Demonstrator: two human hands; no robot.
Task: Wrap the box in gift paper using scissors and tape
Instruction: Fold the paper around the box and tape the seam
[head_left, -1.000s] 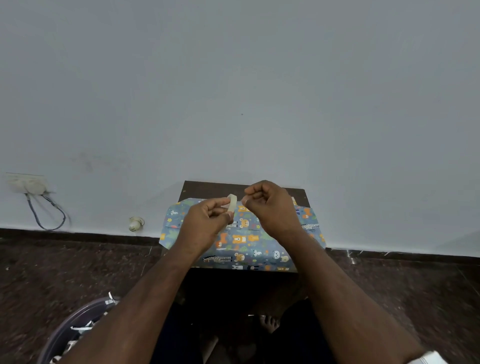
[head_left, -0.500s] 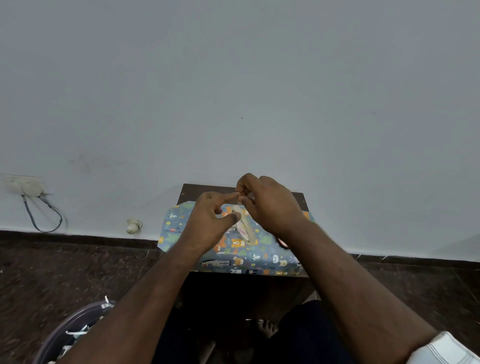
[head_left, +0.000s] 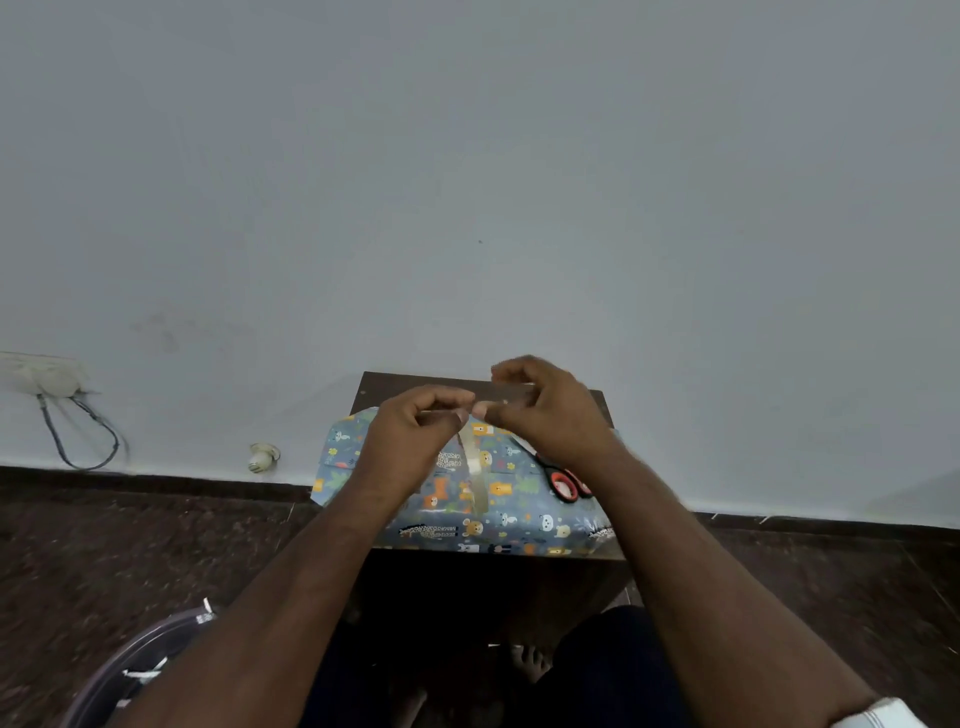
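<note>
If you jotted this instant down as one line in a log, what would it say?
step: taping seam | left hand: pinches tape strip | right hand: pinching, contents unclear | wrapped box: on table | scissors: lying on box

Both hands (head_left: 415, 436) (head_left: 550, 415) are motion-blurred; whatever they pinch cannot be resolved. The scissors (head_left: 563, 480) blades are hidden behind the right wrist. The bin (head_left: 130, 670) (lower left) is cut off.

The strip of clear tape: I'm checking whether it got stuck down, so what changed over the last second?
The strip of clear tape, pinched between both hands a second ago, now lies along the seam of the blue animal-print gift paper. The left hand and right hand have lifted off it. Red-handled scissors are now uncovered. The wrapped box stayed put.
</note>
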